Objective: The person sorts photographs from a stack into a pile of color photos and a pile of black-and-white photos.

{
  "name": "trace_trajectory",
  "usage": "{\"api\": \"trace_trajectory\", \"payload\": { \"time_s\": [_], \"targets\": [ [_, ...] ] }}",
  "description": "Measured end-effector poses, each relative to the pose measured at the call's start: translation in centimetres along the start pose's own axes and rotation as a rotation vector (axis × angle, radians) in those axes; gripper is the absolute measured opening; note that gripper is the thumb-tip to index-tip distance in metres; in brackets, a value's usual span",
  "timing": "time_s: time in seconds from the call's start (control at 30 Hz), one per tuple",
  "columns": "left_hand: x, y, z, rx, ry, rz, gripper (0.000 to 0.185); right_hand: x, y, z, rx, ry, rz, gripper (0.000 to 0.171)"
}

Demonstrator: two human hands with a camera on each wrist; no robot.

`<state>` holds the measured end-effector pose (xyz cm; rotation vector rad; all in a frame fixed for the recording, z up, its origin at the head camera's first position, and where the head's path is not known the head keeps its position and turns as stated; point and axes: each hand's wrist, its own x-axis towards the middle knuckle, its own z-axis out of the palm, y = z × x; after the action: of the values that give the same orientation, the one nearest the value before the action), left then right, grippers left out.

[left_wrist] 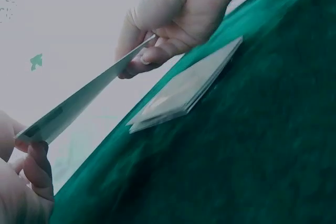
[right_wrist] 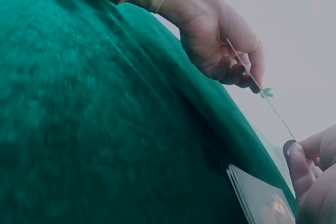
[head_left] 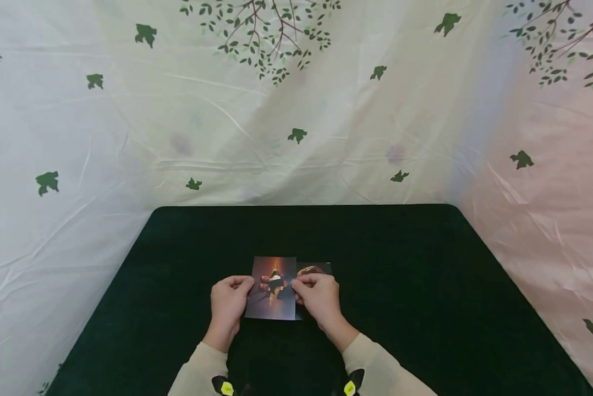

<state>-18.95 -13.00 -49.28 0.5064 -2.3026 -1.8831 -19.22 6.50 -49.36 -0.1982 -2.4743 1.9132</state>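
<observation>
Photo card lifted clear of the stack.
Left hand [head_left: 228, 308] and right hand [head_left: 320, 300] pinch opposite edges of the dark glossy photo card [head_left: 273, 288] above the thin card stack [left_wrist: 184, 88] on the green felt table [head_left: 425, 286]; next likely needs a level set-down.

Head view: from above the table's [head_left: 425, 264] near edge, facing its far edge. Wrist views: close and low over the cloth, facing each other. All three share the held card [head_left: 273, 287] and the stack [left_wrist: 185, 88].

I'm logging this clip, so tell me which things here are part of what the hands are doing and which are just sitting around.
In use:
- photo card, lifted off the table
- left hand, pinching its left edge
- right hand, pinching its right edge
- stack of photos lying beneath

Just there:
- dark green table cloth
- leaf-print backdrop sheet
</observation>
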Motion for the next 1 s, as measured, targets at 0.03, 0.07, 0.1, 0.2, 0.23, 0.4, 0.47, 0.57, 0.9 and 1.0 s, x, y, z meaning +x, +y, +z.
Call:
{"api": "trace_trajectory", "payload": {
  "time_s": [0.03, 0.07, 0.1, 0.2, 0.23, 0.4, 0.47, 0.57, 0.9, 1.0],
  "targets": [
    [0.2, 0.0, -0.4, 0.027, -0.003, 0.0, 0.017, 0.0, -0.2, 0.4, -0.003, -0.003, -0.012, 0.01],
    [0.4, 0.1, -0.9, 0.056, -0.009, -0.002, 0.017, 0.1, -0.3, 0.8, -0.007, -0.007, -0.021, 0.01],
    [0.6, 0.1, -1.3, 0.084, -0.016, -0.007, 0.017, 0.2, -0.4, 1.3, -0.012, -0.013, -0.029, 0.01],
    [1.3, 0.2, -2.8, 0.147, -0.048, -0.017, 0.019, 0.3, -0.7, 2.6, -0.052, -0.035, -0.044, 0.009],
    [1.5, 0.2, -3.3, 0.164, -0.06, -0.023, 0.019, 0.3, -0.7, 3.0, -0.066, -0.044, -0.045, 0.009],
    [2.8, -0.1, -5.0, 0.261, -0.115, -0.011, 0.019, 0.7, -0.9, 4.5, -0.198, -0.06, -0.053, 0.007],
    [3.4, -0.1, -5.3, 0.3, -0.146, 0.01, 0.018, 0.9, -1.0, 4.8, -0.256, -0.055, -0.068, 0.007],
    [4.1, 0.0, -5.5, 0.333, -0.196, 0.015, 0.017, 1.3, -1.0, 4.8, -0.315, -0.054, -0.091, 0.007],
    [4.5, -0.4, -5.4, 0.384, -0.268, 0.016, 0.012, 1.6, -0.9, 4.6, -0.444, -0.074, -0.137, 0.006],
    [4.6, -0.7, -5.6, 0.39, -0.274, 0.015, 0.012, 1.5, -1.0, 4.8, -0.477, -0.094, -0.13, 0.007]
  ]
}}
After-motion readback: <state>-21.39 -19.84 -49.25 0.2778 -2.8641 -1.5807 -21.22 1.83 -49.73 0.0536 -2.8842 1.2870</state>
